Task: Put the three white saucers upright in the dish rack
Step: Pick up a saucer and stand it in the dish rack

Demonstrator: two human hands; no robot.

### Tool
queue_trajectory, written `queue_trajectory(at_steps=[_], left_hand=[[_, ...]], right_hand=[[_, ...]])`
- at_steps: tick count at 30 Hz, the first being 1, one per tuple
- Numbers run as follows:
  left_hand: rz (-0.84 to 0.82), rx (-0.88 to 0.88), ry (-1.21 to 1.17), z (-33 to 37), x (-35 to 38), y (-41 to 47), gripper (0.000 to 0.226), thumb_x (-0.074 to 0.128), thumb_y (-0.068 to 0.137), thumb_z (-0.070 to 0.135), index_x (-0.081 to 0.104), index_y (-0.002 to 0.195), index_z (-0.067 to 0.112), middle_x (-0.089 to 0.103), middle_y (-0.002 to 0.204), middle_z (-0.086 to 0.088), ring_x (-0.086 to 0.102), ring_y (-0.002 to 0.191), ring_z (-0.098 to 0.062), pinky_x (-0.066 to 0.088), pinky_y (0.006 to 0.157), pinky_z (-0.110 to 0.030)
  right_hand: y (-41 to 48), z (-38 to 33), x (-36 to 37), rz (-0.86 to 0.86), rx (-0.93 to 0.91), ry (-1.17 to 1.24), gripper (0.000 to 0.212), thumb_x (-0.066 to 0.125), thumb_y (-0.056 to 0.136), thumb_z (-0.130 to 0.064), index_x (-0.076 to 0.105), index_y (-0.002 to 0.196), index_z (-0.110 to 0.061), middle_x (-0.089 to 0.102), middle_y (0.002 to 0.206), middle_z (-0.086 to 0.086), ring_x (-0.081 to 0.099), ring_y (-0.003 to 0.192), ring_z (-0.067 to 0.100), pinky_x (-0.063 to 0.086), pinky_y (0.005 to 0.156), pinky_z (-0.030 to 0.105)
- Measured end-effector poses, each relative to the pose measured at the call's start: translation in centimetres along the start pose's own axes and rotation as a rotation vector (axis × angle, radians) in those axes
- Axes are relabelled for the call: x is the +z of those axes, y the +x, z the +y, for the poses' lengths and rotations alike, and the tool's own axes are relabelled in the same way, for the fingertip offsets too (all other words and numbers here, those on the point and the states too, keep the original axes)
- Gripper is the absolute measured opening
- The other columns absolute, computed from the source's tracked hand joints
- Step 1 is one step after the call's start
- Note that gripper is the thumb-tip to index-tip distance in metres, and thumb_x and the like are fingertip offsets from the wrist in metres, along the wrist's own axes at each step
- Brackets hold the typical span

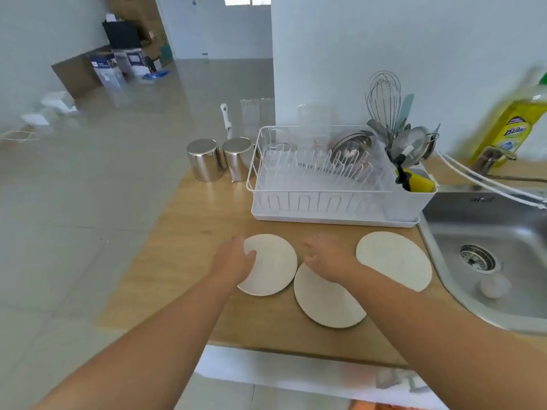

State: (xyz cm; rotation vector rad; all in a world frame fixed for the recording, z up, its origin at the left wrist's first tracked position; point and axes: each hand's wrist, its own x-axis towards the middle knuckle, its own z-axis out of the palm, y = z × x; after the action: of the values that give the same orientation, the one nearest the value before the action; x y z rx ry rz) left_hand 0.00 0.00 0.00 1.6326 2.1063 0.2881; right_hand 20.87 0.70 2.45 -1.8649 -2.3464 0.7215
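Saucers (393, 258), three round matte white discs flat on wood counter (189, 241), both hands (233, 258) spread, grasping nothing

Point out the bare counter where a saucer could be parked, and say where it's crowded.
Bare wood lies left of the left saucer, running up to the steel canisters, and along the counter's near edge. A narrow strip separates the dish rack from the saucers. Crowded: the middle saucer and right saucer fill the side towards the sink.

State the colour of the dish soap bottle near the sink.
Yellow bottle, head view.
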Motion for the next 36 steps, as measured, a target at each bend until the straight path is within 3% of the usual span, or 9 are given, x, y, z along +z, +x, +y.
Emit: queue_trajectory(at_steps=[3, 5, 9, 13, 17, 21, 25, 30, 36], left_hand=[[0.015, -0.105, -0.012, 0.0, -0.1, 0.3, 0.045, 0.051, 0.093, 0.029, 0.047, 0.134, 0.012, 0.048, 0.136, -0.014, 0.047, 0.126, -0.033, 0.042, 0.098, -0.042], [0.006, -0.128, -0.032, 0.0, -0.2, 0.5, 0.042, 0.051, 0.094, 0.026, 0.048, 0.132, 0.011, 0.048, 0.135, -0.015, 0.049, 0.124, -0.033, 0.043, 0.096, -0.041], [0.002, -0.132, -0.114, -1.1, -0.4, 1.7, 0.036, 0.053, 0.093, 0.021, 0.054, 0.127, 0.011, 0.052, 0.130, -0.013, 0.053, 0.117, -0.030, 0.044, 0.091, -0.038], [-0.068, -0.148, -0.301, -2.2, -1.0, 2.5, 0.036, 0.054, 0.090, 0.015, 0.060, 0.125, 0.011, 0.062, 0.126, -0.008, 0.059, 0.110, -0.027, 0.041, 0.078, -0.029], [-0.117, -0.146, -0.488, -2.4, -2.5, 2.1, 0.011, 0.055, 0.091, 0.017, 0.064, 0.096, 0.014, 0.068, 0.103, -0.006, 0.057, 0.076, -0.015, 0.041, 0.058, -0.028], [-0.173, -0.042, -0.681, -1.9, -5.1, 1.9, 0.005, 0.059, 0.089, 0.019, 0.064, 0.086, 0.018, 0.072, 0.095, -0.003, 0.068, 0.085, -0.023, 0.059, 0.074, -0.045], [-0.218, 0.090, -0.782, 1.2, -8.5, 2.4, 0.004, 0.057, 0.093, 0.013, 0.059, 0.091, 0.014, 0.073, 0.091, -0.009, 0.069, 0.077, -0.022, 0.057, 0.053, -0.032], [-0.111, 0.248, -0.778, 6.8, -12.5, 5.0, 0.006, 0.056, 0.093, 0.014, 0.057, 0.089, 0.017, 0.068, 0.087, -0.011, 0.067, 0.069, -0.018, 0.054, 0.043, -0.024], [0.066, 0.403, -0.688, 13.5, -14.1, 7.9, 0.005, 0.056, 0.091, 0.019, 0.055, 0.095, 0.018, 0.068, 0.089, -0.008, 0.067, 0.071, -0.019, 0.062, 0.058, -0.038]], right_hand=[[1.4, -0.7, 0.8, 0.013, 0.051, 0.042, 0.017, 0.048, 0.087, -0.027, 0.062, 0.094, -0.022, 0.066, 0.103, 0.001, 0.057, 0.100, 0.025, 0.047, 0.087, 0.039], [2.2, -1.3, 1.3, -0.036, 0.104, 0.071, 0.016, 0.049, 0.086, -0.030, 0.060, 0.085, -0.018, 0.065, 0.089, 0.001, 0.059, 0.088, 0.023, 0.045, 0.079, 0.037], [3.4, -2.0, 1.7, -0.049, 0.154, 0.118, 0.022, 0.052, 0.083, -0.028, 0.068, 0.098, -0.021, 0.070, 0.096, -0.001, 0.062, 0.092, 0.021, 0.048, 0.084, 0.037], [4.3, -2.1, 1.7, -0.046, 0.189, 0.231, 0.017, 0.056, 0.085, -0.021, 0.067, 0.096, -0.026, 0.054, 0.077, -0.016, 0.053, 0.087, 0.013, 0.044, 0.079, 0.031], [4.2, -1.9, 1.7, 0.032, 0.248, 0.390, 0.020, 0.058, 0.085, -0.022, 0.067, 0.102, -0.025, 0.061, 0.089, -0.010, 0.058, 0.092, 0.014, 0.049, 0.084, 0.033], [3.4, -2.6, -0.8, 0.166, 0.256, 0.571, 0.018, 0.058, 0.086, -0.015, 0.069, 0.100, -0.019, 0.066, 0.093, -0.001, 0.061, 0.089, 0.017, 0.054, 0.076, 0.030], [3.3, -3.1, -6.0, 0.306, 0.208, 0.589, 0.019, 0.059, 0.087, -0.015, 0.071, 0.101, -0.019, 0.062, 0.086, -0.005, 0.053, 0.072, 0.008, 0.043, 0.062, 0.018], [6.3, -2.3, -12.2, 0.387, 0.167, 0.637, 0.017, 0.060, 0.088, -0.015, 0.070, 0.101, -0.015, 0.065, 0.090, -0.002, 0.057, 0.080, 0.010, 0.048, 0.074, 0.024], [12.8, -0.7, -17.4, 0.490, 0.170, 0.573, 0.021, 0.058, 0.083, -0.008, 0.073, 0.097, -0.008, 0.066, 0.080, 0.004, 0.059, 0.073, 0.016, 0.053, 0.076, 0.036]])
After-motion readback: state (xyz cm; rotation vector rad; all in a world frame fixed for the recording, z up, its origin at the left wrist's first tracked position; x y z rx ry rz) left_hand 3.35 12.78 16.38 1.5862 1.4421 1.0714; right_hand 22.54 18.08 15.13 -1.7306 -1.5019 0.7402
